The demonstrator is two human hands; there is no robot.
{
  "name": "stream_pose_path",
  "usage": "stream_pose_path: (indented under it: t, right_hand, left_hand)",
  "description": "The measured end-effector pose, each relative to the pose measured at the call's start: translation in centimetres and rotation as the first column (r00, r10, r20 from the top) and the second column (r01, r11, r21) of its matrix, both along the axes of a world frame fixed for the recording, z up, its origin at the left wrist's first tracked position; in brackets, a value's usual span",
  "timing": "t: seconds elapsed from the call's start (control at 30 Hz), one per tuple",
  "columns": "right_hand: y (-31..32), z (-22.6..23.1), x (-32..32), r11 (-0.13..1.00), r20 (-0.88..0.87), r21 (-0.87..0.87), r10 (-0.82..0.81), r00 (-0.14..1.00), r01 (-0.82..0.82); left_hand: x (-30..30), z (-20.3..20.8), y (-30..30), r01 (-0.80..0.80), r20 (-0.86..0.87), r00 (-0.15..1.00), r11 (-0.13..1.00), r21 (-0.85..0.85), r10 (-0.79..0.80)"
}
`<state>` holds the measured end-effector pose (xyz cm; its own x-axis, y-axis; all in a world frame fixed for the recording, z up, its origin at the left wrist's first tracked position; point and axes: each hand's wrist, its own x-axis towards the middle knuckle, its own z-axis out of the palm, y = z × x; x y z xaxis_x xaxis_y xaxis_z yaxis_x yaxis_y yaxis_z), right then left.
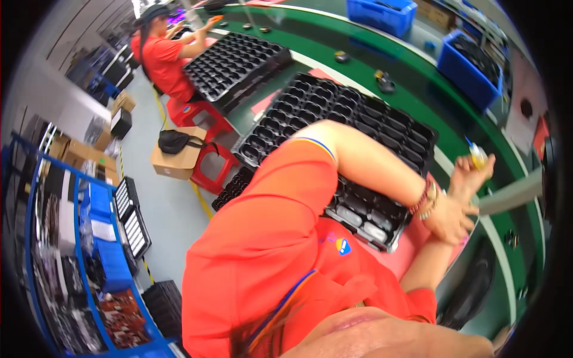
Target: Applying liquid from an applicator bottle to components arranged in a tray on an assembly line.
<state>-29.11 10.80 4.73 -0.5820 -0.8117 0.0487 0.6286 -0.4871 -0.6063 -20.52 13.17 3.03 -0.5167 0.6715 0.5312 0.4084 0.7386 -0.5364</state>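
Note:
My right hand [468, 178], at the right, is closed around a small needle-tip bottle [478, 157] with yellow contents and a thin blue tip pointing up. Across the right forearm near the wrist lies my left hand [443, 219], its fingers spread and nothing seen in them. A red beaded bracelet and a lighter one circle the left wrist. Beneath my left arm are black plastic trays [382, 119] with rows of round and oblong pockets. Oblong pieces, some pale, sit in the pockets of the nearest tray part [364, 221].
A green conveyor belt [412, 65] curves past the trays, carrying small dark parts [385, 82]. Beyond it stand blue bins [471, 68]. At the far left a person in red [162, 56] works by another black tray [236, 62]. Red stools [212, 167], a carton [176, 158] and a blue rack [77, 173] stand left.

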Motion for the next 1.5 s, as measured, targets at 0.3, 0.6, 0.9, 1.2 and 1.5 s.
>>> stream_pose_path:
  t: [0.3, 0.6, 0.9, 1.2, 1.5]
  right_hand:
    - [-2.3, -1.5, 1.5, 0.993, 0.048, 0.1, -0.059, 0.997, 0.054]
    - [-2.4, -4.0, 1.7, 0.876, -0.522, -0.089, -0.446, 0.727, 0.474]
    - [-0.9, -2.5, 1.1, 0.982, 0.135, 0.164, -0.113, 0.984, 0.09]
    - [-0.7, -3.0, 2.8, 0.983, -0.053, 0.086, -0.158, 0.986, 0.162]
    - [-2.7, -4.8, 1.9, 0.979, -0.084, 0.197, -0.031, 0.996, 0.047]
  left_hand:
    - [3.0, 4.2, -2.7, -0.287, 0.314, 0.902, 0.954, -0.081, 0.298]
    - [4.4, 5.9, -4.1, -0.49, 0.251, 0.825, 0.862, -0.129, 0.507]
    - [5.3, 2.2, -2.1, -0.551, 0.443, 0.8, 0.787, 0.278, 0.405]
    - [3.0, -0.5, -4.1, -0.567, 0.331, 0.808, 0.795, 0.215, 0.487]
    - [2.9, -1.5, -5.1, -0.657, 0.269, 0.754, 0.684, 0.316, 0.599]
